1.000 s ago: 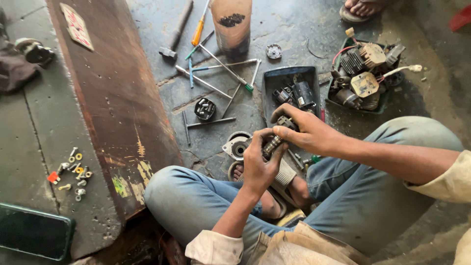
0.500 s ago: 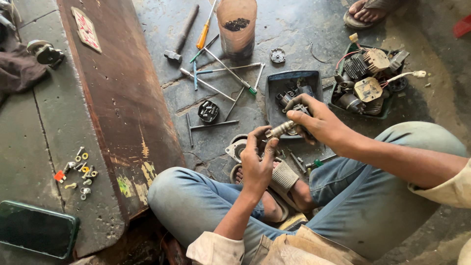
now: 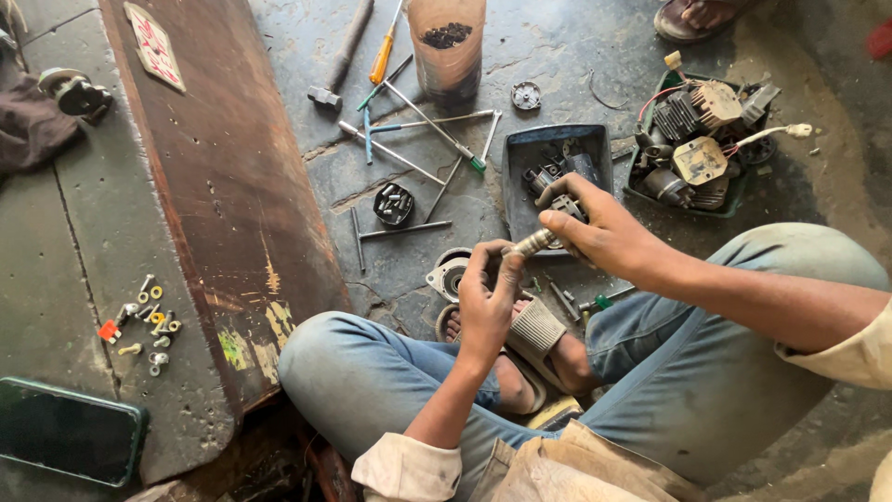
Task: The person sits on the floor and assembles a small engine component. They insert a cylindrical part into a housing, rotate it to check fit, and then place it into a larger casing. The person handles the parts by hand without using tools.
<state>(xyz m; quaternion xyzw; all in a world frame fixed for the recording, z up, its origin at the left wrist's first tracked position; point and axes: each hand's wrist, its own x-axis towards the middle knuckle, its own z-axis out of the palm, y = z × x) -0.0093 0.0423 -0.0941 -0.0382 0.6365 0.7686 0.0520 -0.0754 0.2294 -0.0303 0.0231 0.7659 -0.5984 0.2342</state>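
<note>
Scattered yellow and silver washers and bolts (image 3: 144, 316) lie on the grey slab at far left, beside a rusty brown metal plate (image 3: 209, 186). Above crossed legs, the left hand (image 3: 485, 302) and right hand (image 3: 595, 232) both close their grip on a small ribbed silver metal cylinder (image 3: 531, 245) (held just above the floor), near a dark rectangular plastic parts tray (image 3: 520, 172).
</note>
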